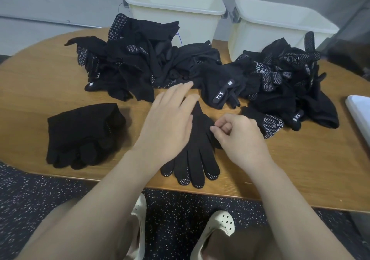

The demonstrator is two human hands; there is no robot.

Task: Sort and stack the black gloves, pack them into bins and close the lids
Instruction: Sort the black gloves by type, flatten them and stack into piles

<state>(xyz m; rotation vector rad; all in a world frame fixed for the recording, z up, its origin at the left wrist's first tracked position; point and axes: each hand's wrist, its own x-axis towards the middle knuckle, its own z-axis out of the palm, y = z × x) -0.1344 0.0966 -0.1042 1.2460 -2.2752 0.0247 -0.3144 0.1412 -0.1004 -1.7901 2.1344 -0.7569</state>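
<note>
A black dotted-fingertip glove lies flat near the table's front edge, fingers toward me. My left hand rests flat on its left side with fingers straight. My right hand pinches the glove's right edge between thumb and forefinger. A neat stack of black gloves sits to the left. A big loose pile of black gloves spreads across the back, and a second pile with white logos lies at the right. Two cream bins, left one and right one, stand open behind the piles.
The wooden table has a rounded left end and its front edge runs just below the glove. A white lid pokes in at the right edge. Below the table are speckled dark floor and my two cream clogs.
</note>
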